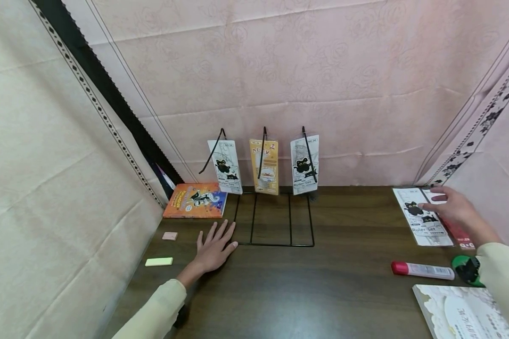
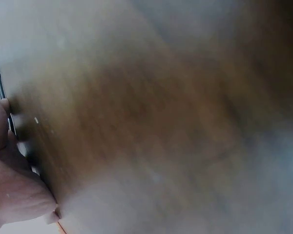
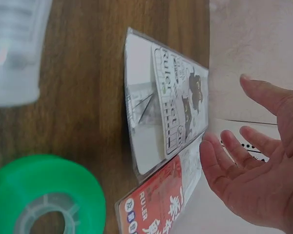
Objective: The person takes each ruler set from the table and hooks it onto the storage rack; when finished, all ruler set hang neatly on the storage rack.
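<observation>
My left hand (image 1: 214, 252) lies flat on the table with fingers spread, its fingertips at the front left corner of a black wire display rack (image 1: 275, 245). From the rack's hooks hang two white ruler set packs, one on the left (image 1: 226, 165) and one on the right (image 1: 304, 165), with a yellow pack (image 1: 265, 167) between them. At the far right my right hand (image 1: 455, 207) hovers with parted fingers over a white ruler set pack (image 1: 428, 230) and a red-and-white ruler pack (image 3: 158, 195). In the right wrist view nothing sits between its fingers.
An orange book (image 1: 195, 201) lies left of the rack. Nearer are a pink eraser (image 1: 169, 236) and a pale green strip (image 1: 159, 262). On the right are a red-capped white tube (image 1: 428, 270), a green tape roll (image 3: 83, 190) and a white floral book (image 1: 437, 306). Cloth walls surround the table.
</observation>
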Tool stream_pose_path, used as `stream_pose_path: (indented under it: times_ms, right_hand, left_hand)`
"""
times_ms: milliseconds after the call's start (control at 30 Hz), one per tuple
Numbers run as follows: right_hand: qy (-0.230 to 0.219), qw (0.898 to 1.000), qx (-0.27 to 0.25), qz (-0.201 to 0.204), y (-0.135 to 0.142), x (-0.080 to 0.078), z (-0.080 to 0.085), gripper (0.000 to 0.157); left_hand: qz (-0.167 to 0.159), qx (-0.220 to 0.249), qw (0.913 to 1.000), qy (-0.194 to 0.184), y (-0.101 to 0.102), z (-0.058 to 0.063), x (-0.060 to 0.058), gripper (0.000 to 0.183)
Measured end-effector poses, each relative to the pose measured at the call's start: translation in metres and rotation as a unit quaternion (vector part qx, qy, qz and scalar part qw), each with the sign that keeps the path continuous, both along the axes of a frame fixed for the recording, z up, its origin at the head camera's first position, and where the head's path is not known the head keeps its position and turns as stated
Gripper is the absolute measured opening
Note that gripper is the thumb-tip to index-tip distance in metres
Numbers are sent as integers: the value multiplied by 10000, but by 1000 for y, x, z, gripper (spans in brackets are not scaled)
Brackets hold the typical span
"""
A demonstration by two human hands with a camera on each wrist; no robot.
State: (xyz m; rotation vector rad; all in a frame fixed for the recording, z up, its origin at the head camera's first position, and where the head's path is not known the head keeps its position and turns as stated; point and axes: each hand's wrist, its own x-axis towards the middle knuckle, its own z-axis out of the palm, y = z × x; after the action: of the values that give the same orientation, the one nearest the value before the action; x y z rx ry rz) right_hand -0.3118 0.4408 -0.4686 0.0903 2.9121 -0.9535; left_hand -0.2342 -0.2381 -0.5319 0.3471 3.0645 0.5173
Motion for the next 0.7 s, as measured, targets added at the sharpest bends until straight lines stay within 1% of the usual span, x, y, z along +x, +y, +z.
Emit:
stream_pose_path:
  times_ms: [200,333,433,567,700]
  right_hand:
    - [-129,9998,90,122,6,-3,-10,103]
    - [-415,9988,234,113,4,-2,-14,109]
    - [-571,9977,365,27,1,-2,-17,114]
    - [-578,9971,474,-116,-2,-4,-21,116]
    - [-655,9963,536,-116,-2,-7,-22,116]
  left_hand:
    - [-54,52,10000,-13,0,0,0,61]
    - [-53,35,10000,17,0,1,0,61]
    - [-39,16,10000,-13,-1,0,-1,61]
    - [-63,-6,10000,-68,-2,-5,-2,62]
    - [-79,-36,9999,-53,-4,-11,-4,62]
